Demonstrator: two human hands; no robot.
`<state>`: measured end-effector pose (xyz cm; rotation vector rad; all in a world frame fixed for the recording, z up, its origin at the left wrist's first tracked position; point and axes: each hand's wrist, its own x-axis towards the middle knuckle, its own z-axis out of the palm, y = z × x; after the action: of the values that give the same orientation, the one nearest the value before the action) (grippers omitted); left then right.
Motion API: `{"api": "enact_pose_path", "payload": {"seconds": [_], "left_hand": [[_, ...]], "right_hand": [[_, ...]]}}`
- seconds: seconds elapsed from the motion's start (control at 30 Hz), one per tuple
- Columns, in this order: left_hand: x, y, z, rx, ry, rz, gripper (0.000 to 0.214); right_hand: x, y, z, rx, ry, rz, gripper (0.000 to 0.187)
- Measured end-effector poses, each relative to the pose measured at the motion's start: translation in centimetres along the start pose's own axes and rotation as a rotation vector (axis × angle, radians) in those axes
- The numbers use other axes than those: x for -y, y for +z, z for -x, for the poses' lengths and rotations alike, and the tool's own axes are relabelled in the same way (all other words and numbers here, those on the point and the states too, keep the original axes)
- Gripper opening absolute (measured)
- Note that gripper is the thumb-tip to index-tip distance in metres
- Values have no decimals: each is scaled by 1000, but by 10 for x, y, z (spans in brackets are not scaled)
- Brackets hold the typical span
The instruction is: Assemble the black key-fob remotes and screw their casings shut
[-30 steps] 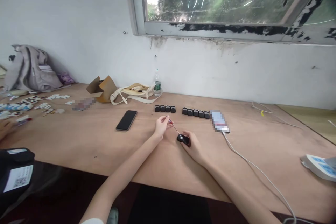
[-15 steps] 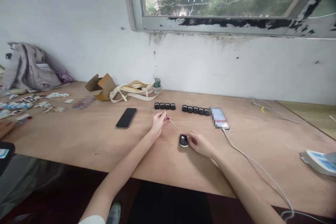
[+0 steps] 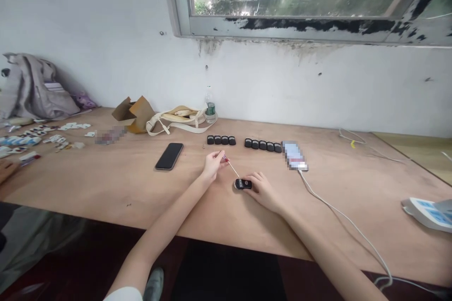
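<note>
My left hand [image 3: 213,164] is closed around the handle of a thin screwdriver [image 3: 233,168], whose narrow metal shaft slants down to the right. Its tip ends at or just above a small black device [image 3: 243,184] with a silvery rim, like a key fob; I cannot tell whether they touch. My right hand [image 3: 262,190] grips the right end of that device, which lies sideways at the table surface. Behind both hands stand two rows of similar black pieces, a left row [image 3: 221,140] and a right row [image 3: 263,145].
A dark phone [image 3: 169,156] lies left of my hands. At right, another phone [image 3: 295,155] trails a white cable [image 3: 339,214]. Toward the wall are an open cardboard box [image 3: 136,115], a cream bag [image 3: 180,115] and a water bottle [image 3: 210,110]. Small parts [image 3: 56,140] cover the left side.
The black device has turned from upright to sideways and shifted slightly left, with my right hand now gripping it. The screwdriver tip is now at the device; my left hand has barely moved.
</note>
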<state>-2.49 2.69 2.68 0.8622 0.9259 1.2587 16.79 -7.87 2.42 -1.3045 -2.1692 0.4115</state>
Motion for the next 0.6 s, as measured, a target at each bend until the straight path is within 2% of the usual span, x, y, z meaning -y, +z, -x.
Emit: {"api": "enact_pose_path", "payload": {"seconds": [0.23, 0.6], "left_hand": [[1, 1, 1, -41, -26, -37, 26], [0, 2, 2, -65, -49, -50, 18]], "right_hand": [[0, 6, 2, -80, 54, 13, 19], [-4, 12, 2, -84, 55, 15, 18]]}}
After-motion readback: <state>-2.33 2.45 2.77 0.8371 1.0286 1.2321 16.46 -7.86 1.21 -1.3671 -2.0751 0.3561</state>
